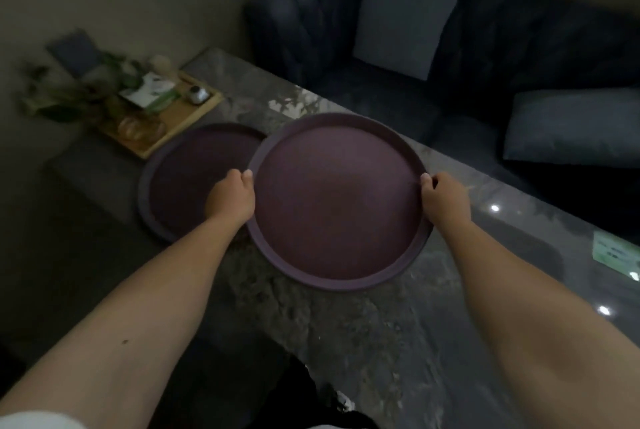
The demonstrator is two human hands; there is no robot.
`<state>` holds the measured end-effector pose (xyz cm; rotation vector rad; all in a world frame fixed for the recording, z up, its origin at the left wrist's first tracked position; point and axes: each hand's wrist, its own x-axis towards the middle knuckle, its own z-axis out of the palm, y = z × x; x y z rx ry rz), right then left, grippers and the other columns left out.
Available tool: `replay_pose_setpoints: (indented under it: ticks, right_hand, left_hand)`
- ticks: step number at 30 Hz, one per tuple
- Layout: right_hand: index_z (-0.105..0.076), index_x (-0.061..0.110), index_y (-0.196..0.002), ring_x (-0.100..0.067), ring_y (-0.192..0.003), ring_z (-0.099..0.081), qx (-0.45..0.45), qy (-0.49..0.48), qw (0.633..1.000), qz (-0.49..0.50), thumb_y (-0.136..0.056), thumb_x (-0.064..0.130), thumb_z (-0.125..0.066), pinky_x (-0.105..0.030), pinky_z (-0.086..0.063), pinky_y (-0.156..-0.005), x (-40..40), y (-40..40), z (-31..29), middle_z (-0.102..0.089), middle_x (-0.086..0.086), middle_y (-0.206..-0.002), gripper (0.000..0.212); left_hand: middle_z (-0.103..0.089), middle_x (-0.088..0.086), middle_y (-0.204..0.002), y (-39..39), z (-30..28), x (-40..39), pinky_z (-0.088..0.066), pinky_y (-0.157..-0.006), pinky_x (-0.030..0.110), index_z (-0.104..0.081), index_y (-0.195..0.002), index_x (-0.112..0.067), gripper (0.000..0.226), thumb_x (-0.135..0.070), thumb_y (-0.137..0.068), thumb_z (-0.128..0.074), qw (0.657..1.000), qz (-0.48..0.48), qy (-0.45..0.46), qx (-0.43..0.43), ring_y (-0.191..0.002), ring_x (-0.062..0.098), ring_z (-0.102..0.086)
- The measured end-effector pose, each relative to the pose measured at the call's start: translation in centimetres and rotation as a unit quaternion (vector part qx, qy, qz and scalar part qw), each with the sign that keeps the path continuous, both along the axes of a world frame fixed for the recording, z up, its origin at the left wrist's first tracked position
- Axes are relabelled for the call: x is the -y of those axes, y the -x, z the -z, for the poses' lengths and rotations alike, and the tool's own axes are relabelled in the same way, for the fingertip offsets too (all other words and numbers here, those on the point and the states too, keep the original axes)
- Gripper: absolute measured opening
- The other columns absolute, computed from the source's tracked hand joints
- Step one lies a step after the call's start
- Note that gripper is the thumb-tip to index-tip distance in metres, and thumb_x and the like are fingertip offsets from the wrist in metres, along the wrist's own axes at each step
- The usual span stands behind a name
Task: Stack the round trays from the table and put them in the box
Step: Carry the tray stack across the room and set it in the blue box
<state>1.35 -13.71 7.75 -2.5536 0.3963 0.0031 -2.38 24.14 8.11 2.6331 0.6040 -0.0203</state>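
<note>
Head view: a round purple tray (337,200) is gripped at opposite edges by both hands. The left hand (231,200) is closed over the left rim, thumb on top and fingers hidden beneath; the right hand (445,200) is closed over the right rim in the same manner. The tray appears raised slightly off the marble table (363,324), with its far-left edge overlapping a second round tray (194,183) that lies flat on the table just to the left (whether the two rims touch cannot be told in this dim light). No box is visible.

The step in hand is judged to be stacking: the held tray goes onto the lying one. To do it well, the tray should be kept level, carried leftward until the two circles are concentric, and lowered evenly so that it seats inside the lower rim instead of riding on it. The left fingers lie between the two trays and should slide out as the tray settles, to avoid a pinch. A wooden board (166,124) with small items stands just beyond the second tray, and a dark sofa (485,48) with cushions lies behind the table; neither obstructs the move.
</note>
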Motion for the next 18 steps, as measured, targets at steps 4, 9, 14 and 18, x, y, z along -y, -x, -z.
replay_pose_setpoints:
  ticks: [4, 9, 14, 18]
  right_hand:
    - [-0.052, 0.012, -0.088, -0.038, -0.087, -0.059, -0.001, 0.007, 0.999, -0.051, -0.096, 0.042, -0.039, -0.036, -0.038, -0.067, -5.9, -0.5, -0.5, -0.064, -0.02, -0.094, 0.034]
    - [-0.049, 0.015, -0.086, -0.035, -0.081, -0.058, -0.004, -0.003, 0.995, -0.095, -0.094, 0.045, -0.04, -0.036, -0.04, -0.065, -13.5, -1.8, 0.6, -0.064, -0.017, -0.09, 0.033]
    - [-0.052, 0.01, -0.094, -0.038, -0.087, -0.06, -0.029, 0.028, 0.993, -0.111, -0.094, 0.046, -0.041, -0.037, -0.04, -0.066, -20.2, -3.6, 2.6, -0.064, -0.019, -0.094, 0.037]
    - [-0.048, 0.012, -0.094, -0.037, -0.082, -0.059, -0.043, 0.049, 0.992, -0.112, -0.095, 0.044, -0.041, -0.037, -0.041, -0.064, -24.2, -5.1, 4.1, -0.064, -0.018, -0.094, 0.033]
  left_hand:
    - [-0.051, 0.006, -0.081, 3.2, -0.8, -5.0, -0.034, -0.06, 0.036, -0.048, -0.092, -0.011, 0.041, -0.044, -0.101, -0.024, 0.999, -0.053, -0.01, -0.002, -0.065, 0.02, -0.046]
    - [-0.056, 0.011, -0.088, 4.7, -0.5, -11.7, -0.04, -0.063, 0.039, -0.052, -0.1, -0.007, 0.044, -0.042, -0.101, -0.025, 0.995, -0.091, -0.033, -0.011, -0.075, 0.025, -0.052]
    - [-0.057, 0.013, -0.091, 3.9, 1.0, -18.0, -0.038, -0.061, 0.039, -0.051, -0.103, -0.008, 0.043, -0.042, -0.101, -0.025, 0.993, -0.101, -0.043, -0.037, -0.075, 0.026, -0.051]
    - [-0.053, 0.008, -0.083, 1.6, 2.3, -21.9, -0.034, -0.057, 0.037, -0.05, -0.098, -0.01, 0.04, -0.041, -0.101, -0.025, 0.993, -0.095, -0.046, -0.054, -0.069, 0.022, -0.047]
